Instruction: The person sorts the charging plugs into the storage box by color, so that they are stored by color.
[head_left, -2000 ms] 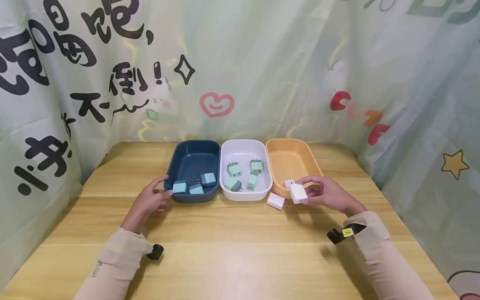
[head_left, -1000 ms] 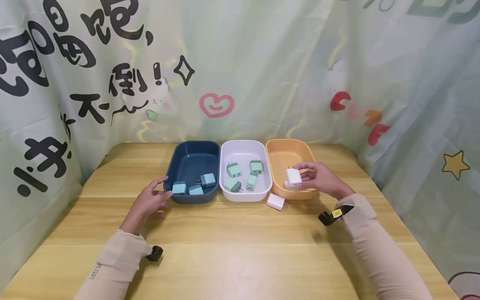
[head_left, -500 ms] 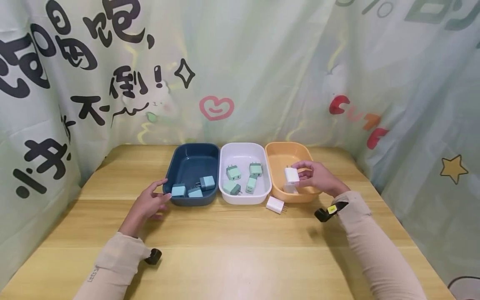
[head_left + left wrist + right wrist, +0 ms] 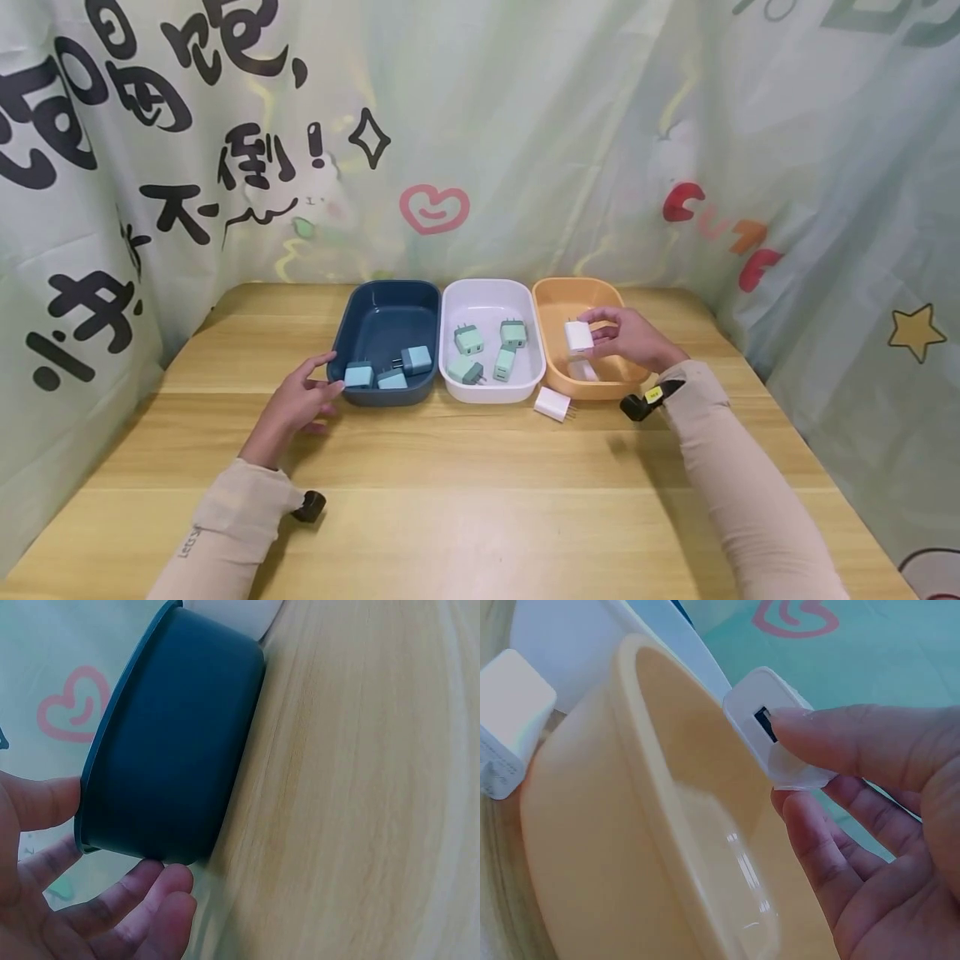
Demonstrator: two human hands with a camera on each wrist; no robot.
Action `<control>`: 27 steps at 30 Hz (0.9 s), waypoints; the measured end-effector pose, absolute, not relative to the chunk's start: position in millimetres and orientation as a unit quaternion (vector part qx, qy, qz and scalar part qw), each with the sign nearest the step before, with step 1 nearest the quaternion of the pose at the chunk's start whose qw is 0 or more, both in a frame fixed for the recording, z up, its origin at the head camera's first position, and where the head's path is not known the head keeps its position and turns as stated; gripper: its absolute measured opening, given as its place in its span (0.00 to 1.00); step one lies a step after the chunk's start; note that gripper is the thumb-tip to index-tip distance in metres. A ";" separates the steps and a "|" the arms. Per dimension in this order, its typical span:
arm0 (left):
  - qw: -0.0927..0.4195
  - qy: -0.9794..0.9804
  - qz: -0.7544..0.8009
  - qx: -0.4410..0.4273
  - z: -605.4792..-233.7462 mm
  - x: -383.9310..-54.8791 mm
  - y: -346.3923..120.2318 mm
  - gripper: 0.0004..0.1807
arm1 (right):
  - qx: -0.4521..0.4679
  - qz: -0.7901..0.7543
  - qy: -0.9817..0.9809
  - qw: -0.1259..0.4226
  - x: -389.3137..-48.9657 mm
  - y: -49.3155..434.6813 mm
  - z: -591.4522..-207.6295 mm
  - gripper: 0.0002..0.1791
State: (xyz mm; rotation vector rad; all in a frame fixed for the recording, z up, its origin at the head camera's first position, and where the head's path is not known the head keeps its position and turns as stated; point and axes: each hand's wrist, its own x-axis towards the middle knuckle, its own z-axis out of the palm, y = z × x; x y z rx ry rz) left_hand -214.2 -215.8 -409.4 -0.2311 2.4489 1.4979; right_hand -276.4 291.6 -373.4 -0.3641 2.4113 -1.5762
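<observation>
In the head view, my right hand (image 4: 626, 340) pinches a white USB wall charger (image 4: 578, 337) between thumb and fingers, above the orange bin (image 4: 573, 292). The right wrist view shows the charger's USB port (image 4: 765, 724) by the thumb tip. Another white piece (image 4: 583, 371), apparently a charger, lies in the near end of that bin, partly hidden. A white charger (image 4: 552, 404) rests on the table against the bin's front. My left hand (image 4: 298, 402) touches the near left corner of the dark blue bin (image 4: 386, 300) with thumb and fingers, loosely spread.
The white bin (image 4: 491, 292) between the other two holds several green chargers (image 4: 504, 363). Inside the blue bin lie several blue chargers (image 4: 416, 359). The three bins stand side by side on the wooden table (image 4: 450, 500), before a printed curtain (image 4: 525, 150).
My right hand has carried the white charger from the orange bin's front rim back and slightly left, over its inside. The left hand stays at the blue bin.
</observation>
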 end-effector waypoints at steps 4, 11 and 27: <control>0.128 0.843 0.517 -0.078 -409.6 -213.8 -216.1 0.37 | -0.126 -0.549 0.818 0.118 -283.3 292.0 -375.5 0.29; 0.128 0.843 0.516 -0.082 -410.0 -214.0 -216.4 0.37 | -0.121 -0.549 0.819 0.111 -294.5 293.0 -376.9 0.28; 0.128 0.843 0.517 -0.076 -410.9 -213.3 -216.1 0.37 | -0.091 -0.583 0.798 0.123 -306.2 295.8 -380.8 0.33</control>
